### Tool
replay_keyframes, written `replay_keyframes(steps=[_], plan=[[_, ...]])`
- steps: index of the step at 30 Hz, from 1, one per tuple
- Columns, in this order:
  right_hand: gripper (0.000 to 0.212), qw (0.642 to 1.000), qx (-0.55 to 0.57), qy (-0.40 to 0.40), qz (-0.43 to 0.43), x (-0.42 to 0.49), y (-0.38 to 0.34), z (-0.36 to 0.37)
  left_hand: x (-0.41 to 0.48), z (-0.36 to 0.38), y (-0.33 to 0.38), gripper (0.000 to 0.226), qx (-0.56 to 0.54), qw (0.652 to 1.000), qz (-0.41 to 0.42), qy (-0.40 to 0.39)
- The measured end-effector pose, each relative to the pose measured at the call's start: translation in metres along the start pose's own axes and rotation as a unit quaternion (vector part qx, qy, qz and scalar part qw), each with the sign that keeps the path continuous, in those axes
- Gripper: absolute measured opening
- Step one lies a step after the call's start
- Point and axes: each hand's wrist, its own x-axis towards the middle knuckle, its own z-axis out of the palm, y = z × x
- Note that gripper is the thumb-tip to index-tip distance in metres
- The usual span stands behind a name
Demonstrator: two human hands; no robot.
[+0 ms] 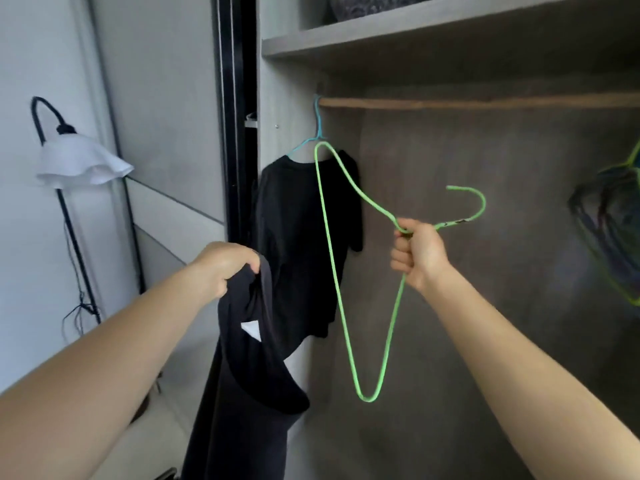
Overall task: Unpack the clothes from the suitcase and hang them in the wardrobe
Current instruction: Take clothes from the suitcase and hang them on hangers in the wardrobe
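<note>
Before the wardrobe (450, 39), the left hand (221, 268) pinched a dark garment (249, 393) while the right hand (417, 252) gripped a green hanger (334, 271), ready for threading.

A shirt (304, 237) hangs at the left end of the rail (485, 102). Before it, the left hand (221, 268) holds a garment (249, 375), the right hand (419, 252) a hanger (368, 399). Far right hang what may be more hangers (620, 237).
</note>
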Motion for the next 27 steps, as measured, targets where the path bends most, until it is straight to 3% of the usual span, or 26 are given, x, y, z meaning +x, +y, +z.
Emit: replay_keyframes(steps=[3, 7, 11, 19, 21, 24, 27], plan=[[0.031, 0.989, 0.119, -0.085, 0.011, -0.028, -0.004, 0.032, -0.005, -0.009, -0.006, 0.011, 0.001, 1.000, 0.003, 0.017], [0.035, 0.965, 0.235, -0.114, 0.004, -0.063, 0.001, 0.070, -0.010, -0.018, -0.009, 0.019, 0.006, 0.999, 0.001, 0.039], [0.040, 0.956, 0.246, -0.157, 0.006, -0.082, 0.040, 0.093, -0.020, -0.033, -0.008, 0.020, -0.016, 0.998, -0.004, 0.052], [0.048, 0.950, -0.037, -0.310, 0.022, -0.074, 0.126, 0.077, -0.021, -0.096, -0.006, 0.021, -0.196, 0.976, -0.017, 0.095], [0.048, 0.941, -0.112, -0.319, 0.020, -0.069, 0.125, 0.067, -0.021, -0.111, -0.010, 0.021, -0.190, 0.975, -0.008, 0.115], [0.047, 0.920, -0.208, -0.327, -0.053, -0.065, 0.110, 0.062, -0.026, -0.129, -0.021, 0.018, -0.150, 0.976, 0.014, 0.154], [0.041, 0.886, -0.305, -0.337, -0.096, -0.057, 0.090, 0.063, -0.026, -0.143, -0.039, 0.016, -0.047, 0.980, 0.033, 0.192]])
